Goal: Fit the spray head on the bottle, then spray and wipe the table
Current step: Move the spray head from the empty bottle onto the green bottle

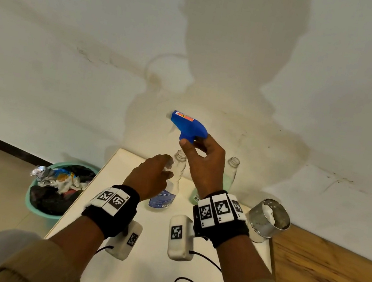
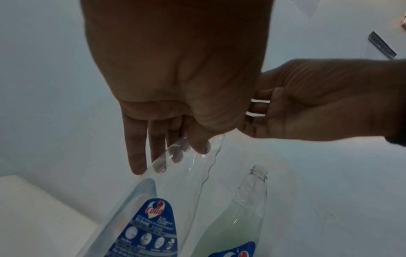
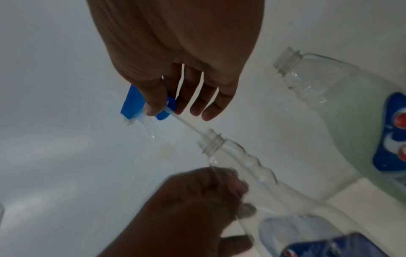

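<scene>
A white table (image 1: 153, 270) stands against the wall, with a green bin (image 1: 45, 211) full of rubbish on the floor to its left and a metal tin (image 1: 267, 222) at its right edge. On the table the clear bottle (image 1: 169, 187) with the blue label stands upright, neck open; a second bottle (image 1: 229, 175), holding pale green liquid, stands just to its right. The left hand (image 1: 149, 179) curls around the clear bottle's narrow upper part. Above the neck, the right hand (image 1: 203, 166) pinches the blue spray head (image 1: 188, 126) between thumb and forefinger, other fingers loosely spread. Its nozzle points left toward the wall; its thin dip tube (image 3: 186, 124) slants down, its end at the bottle's open neck.
</scene>
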The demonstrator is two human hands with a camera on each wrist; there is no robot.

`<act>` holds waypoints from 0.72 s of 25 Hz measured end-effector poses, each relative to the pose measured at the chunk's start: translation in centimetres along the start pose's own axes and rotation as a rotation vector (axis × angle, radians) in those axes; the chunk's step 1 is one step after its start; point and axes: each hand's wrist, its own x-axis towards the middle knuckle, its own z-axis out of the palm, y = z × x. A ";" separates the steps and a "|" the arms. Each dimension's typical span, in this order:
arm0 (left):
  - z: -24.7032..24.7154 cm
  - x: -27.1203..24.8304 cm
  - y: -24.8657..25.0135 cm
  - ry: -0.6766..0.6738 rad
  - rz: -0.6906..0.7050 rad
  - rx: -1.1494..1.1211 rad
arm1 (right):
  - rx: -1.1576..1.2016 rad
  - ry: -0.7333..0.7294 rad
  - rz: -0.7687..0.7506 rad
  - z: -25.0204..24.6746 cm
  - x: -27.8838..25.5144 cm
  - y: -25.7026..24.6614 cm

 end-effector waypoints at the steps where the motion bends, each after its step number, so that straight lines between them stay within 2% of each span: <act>1: -0.1 -0.1 0.0 0.001 0.001 -0.007 | 0.017 0.001 -0.027 -0.3 0.3 -1.0; 9: -0.4 0.0 -0.5 -0.029 0.024 0.029 | 0.095 0.028 -0.201 -4.4 3.1 -9.4; 18: -0.4 -0.4 -0.6 -0.031 0.094 0.071 | 0.069 0.063 -0.288 -5.6 1.7 -11.7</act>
